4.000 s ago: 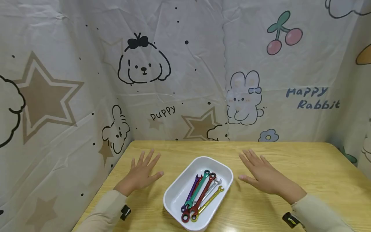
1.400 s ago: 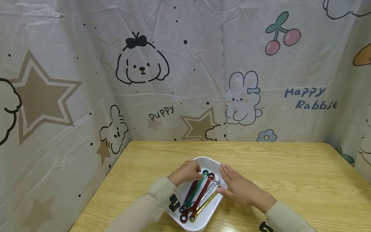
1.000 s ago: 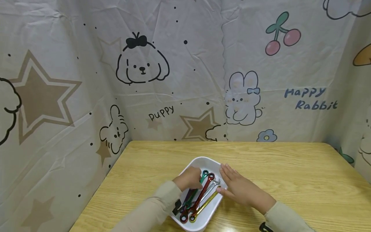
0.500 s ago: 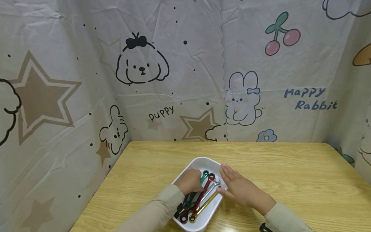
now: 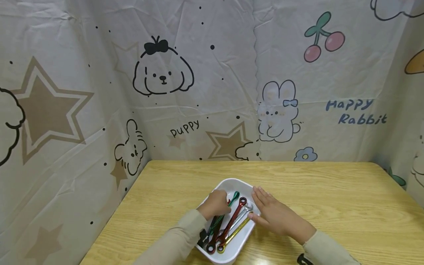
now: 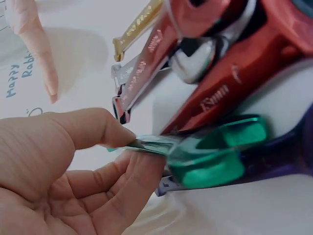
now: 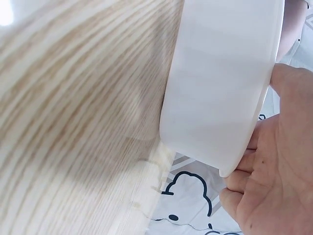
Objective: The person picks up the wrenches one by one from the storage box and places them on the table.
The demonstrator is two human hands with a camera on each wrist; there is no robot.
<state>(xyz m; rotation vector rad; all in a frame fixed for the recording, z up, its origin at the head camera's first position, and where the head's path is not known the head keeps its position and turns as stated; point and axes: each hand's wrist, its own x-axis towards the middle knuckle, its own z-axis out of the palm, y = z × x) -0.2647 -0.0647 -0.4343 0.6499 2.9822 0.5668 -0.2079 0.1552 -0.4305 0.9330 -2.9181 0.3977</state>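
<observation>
A white plastic bin (image 5: 237, 248) on the table holds several colourful combination wrenches. My left hand (image 5: 215, 203) is inside it, thumb and fingers pinching the shaft of a green wrench (image 6: 208, 169), which is tilted above the others. Beneath the green one lies a purple wrench (image 6: 279, 161), with a red wrench (image 6: 215, 98) beside it. Another red wrench (image 5: 233, 220), a silver wrench (image 5: 244, 213) and a yellow wrench (image 5: 236, 232) lie on the bin's right side. Along the right rim, my right hand (image 5: 277, 218) rests with its fingers straight, touching the bin's edge.
The wooden table (image 5: 318, 191) extends on all sides of the bin. Behind it hangs a pale printed curtain (image 5: 212, 92) that also covers the left side. A black strap-mounted device (image 5: 303, 259) sits at my right wrist.
From apart on either side, both hands have come to the bin: the left reached in and took hold of the green wrench, tilting it; the right settled on the rim.
</observation>
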